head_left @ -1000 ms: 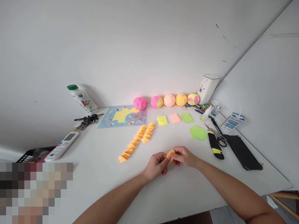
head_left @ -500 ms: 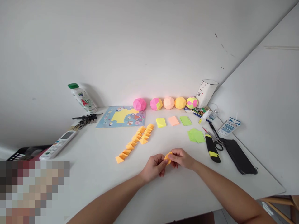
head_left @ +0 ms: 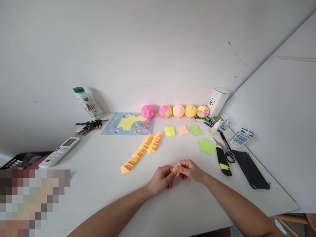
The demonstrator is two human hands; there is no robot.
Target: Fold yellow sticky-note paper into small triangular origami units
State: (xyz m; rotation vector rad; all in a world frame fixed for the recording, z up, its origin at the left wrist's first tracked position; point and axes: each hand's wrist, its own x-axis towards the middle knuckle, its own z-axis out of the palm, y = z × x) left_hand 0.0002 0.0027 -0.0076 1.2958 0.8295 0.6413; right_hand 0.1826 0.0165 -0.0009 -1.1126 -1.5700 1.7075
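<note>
Between my hands is a small folded piece of orange paper (head_left: 176, 169), held just above the white table. My left hand (head_left: 162, 179) pinches its left side between thumb and fingers. My right hand (head_left: 189, 169) grips the right side, thumb on top; the lower fingers of both hands are partly hidden. Beyond them, overlapping folded orange paper pieces (head_left: 136, 154) form a long slanting row, with a shorter row (head_left: 153, 144) beside it. Yellow (head_left: 170, 131), peach (head_left: 183, 129) and green (head_left: 196, 130) paper stacks lie farther back. Loose green sheets (head_left: 206, 146) are fanned out at the right.
Several faceted paper balls (head_left: 178, 111) line the wall. A black-yellow cutter (head_left: 223, 159), scissors (head_left: 230, 158) and a black pouch (head_left: 251, 169) lie right. At left are a white bottle (head_left: 88, 103), keys (head_left: 92, 126), a remote control (head_left: 60, 152) and a blue picture board (head_left: 111, 126).
Both hands keep their hold on the orange paper, which has shifted very slightly. The whole view has tilted a little; nothing on the table has visibly been moved.
</note>
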